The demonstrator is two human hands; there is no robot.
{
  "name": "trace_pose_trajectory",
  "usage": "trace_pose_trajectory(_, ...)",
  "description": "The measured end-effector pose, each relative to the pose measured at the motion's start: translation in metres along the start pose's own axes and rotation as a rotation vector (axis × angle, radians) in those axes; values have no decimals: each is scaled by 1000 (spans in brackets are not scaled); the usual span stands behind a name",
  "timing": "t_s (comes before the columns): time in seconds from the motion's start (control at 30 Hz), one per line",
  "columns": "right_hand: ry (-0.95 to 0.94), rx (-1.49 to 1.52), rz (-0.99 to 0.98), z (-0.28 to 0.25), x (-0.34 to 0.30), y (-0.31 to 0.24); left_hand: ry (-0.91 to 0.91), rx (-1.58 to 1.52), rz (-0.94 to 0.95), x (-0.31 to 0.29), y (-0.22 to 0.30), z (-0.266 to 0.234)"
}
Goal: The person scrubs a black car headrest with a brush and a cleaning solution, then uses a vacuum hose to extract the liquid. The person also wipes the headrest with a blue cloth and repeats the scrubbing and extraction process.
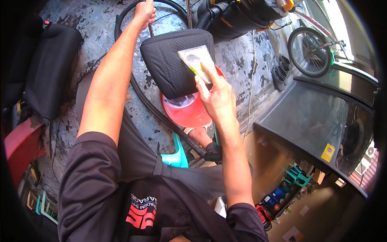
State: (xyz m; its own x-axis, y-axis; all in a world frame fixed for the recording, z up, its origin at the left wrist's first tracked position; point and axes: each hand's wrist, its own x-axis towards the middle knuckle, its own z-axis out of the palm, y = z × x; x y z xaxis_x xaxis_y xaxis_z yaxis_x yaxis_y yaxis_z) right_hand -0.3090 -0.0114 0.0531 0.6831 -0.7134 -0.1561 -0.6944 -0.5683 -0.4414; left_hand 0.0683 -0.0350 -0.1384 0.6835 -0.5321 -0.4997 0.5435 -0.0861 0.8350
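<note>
The right hand is holding a pad, whitish with some yellow, and its thumb and fingers are clamping on the near edge. The pad is lying over the right part of a headrest, black and covered with patterned fabric. The left hand is reaching to the top of the view, and its fingers are closing together around one metal post of the headrest. The second post is standing free, to the right of this hand. The headrest is hanging tilted above a red bucket and is hiding a part of its rim. Inside the bucket something greyish is showing, maybe foamy water, but the view there is poor.

A black hose is passing under the left forearm and curving down beside the bucket. Just below the bucket, a foot is resting, and a teal stool is standing near it. Beyond the headrest, a black vacuum is lying on the worn grey floor. Farther to the right, dark shoes are sitting near a bicycle, and a dark panel is bearing a yellow sticker. At the left, a black seat is standing well apart from the bucket.
</note>
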Motion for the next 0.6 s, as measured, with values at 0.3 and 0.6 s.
trace_pose_trajectory(0.3,26,-1,12,7,-44,9,37,39,0,-10,4,-2)
trace_pose_trajectory(0.6,-19,108,177,25,-97,38,61,65,26,-22,8,-3)
